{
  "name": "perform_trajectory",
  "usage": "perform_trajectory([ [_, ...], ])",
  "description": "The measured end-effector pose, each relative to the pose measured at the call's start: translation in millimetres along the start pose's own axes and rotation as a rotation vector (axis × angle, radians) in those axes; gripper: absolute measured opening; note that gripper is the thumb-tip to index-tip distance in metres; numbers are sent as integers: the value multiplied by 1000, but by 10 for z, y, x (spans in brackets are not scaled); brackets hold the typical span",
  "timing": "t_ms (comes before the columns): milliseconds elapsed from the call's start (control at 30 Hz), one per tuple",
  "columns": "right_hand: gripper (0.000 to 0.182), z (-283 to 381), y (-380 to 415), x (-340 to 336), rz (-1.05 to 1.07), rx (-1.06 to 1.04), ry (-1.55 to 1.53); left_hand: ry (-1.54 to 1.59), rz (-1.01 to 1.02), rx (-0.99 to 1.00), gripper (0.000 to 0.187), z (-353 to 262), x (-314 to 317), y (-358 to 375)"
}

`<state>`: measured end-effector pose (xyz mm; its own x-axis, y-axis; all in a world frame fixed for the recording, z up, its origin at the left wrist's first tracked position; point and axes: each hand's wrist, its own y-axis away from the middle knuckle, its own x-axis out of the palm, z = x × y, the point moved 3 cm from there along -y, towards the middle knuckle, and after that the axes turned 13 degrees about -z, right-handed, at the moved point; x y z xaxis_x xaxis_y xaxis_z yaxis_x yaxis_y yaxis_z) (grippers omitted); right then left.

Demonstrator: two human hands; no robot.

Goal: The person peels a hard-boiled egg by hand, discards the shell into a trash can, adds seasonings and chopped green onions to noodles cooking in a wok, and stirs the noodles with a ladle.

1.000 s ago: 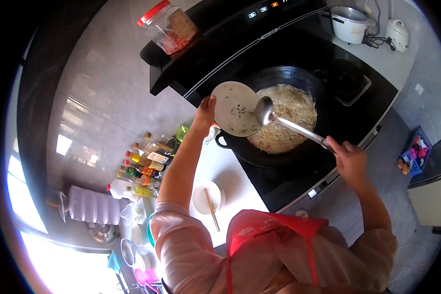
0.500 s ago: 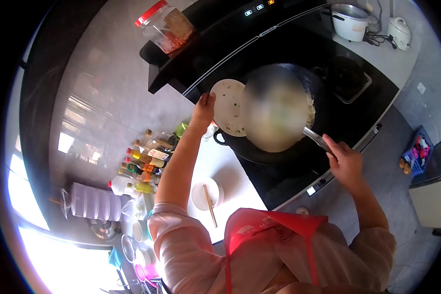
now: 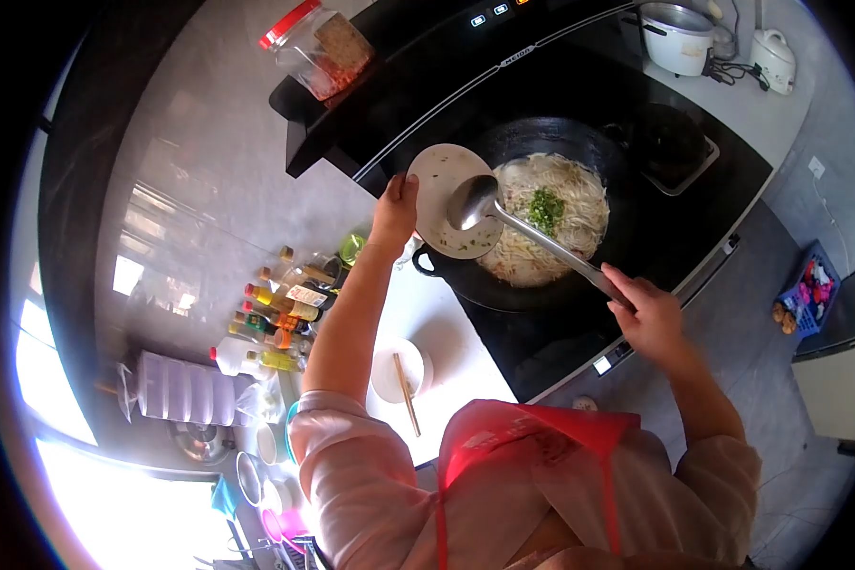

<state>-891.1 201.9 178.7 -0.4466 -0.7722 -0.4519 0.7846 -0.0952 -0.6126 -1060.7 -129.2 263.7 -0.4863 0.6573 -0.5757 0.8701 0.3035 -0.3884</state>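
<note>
A pale plate (image 3: 431, 195), tilted at the left edge of the wok, is gripped at its rim by my left hand (image 3: 396, 211). Bits of green cling to its surface. My right hand (image 3: 648, 318) is wrapped around the handle of a metal ladle (image 3: 553, 245), whose bowl overlaps the plate in this view. Below them, the black wok (image 3: 541, 135) holds pale, noodle-like strands in cloudy liquid (image 3: 522, 261). A small heap of chopped green herbs (image 3: 545, 211) lies on top of the strands.
Left of the wok, a white bowl (image 3: 386, 378) with chopsticks (image 3: 406, 394) stands on the white counter. Several sauce bottles (image 3: 280, 309) line the wall. A red-lidded jar (image 3: 318, 52) sits on the range hood. At the back right is a rice cooker (image 3: 676, 43).
The ladle has swung left, its bowl now showing over the plate. My right hand has shifted slightly left. The blur over the wok is gone, showing the food and herbs.
</note>
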Motion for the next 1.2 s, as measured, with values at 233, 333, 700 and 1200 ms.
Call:
perform_trajectory([
  [233, 55, -125, 21, -232, 36, 33, 123, -52, 60, 35, 46, 100, -42, -72],
  [333, 53, 61, -48, -172, 128, 106, -125, -6, -12, 71, 45, 27, -24, 2],
  [700, 57, -100, -231, -405, 85, -92, 334, -133, -20, 241, 40, -101, -99, 57],
  [1200, 62, -13, -72, -270, 59, -56, 202, -138, -54, 107, 41, -104, -171, 106],
])
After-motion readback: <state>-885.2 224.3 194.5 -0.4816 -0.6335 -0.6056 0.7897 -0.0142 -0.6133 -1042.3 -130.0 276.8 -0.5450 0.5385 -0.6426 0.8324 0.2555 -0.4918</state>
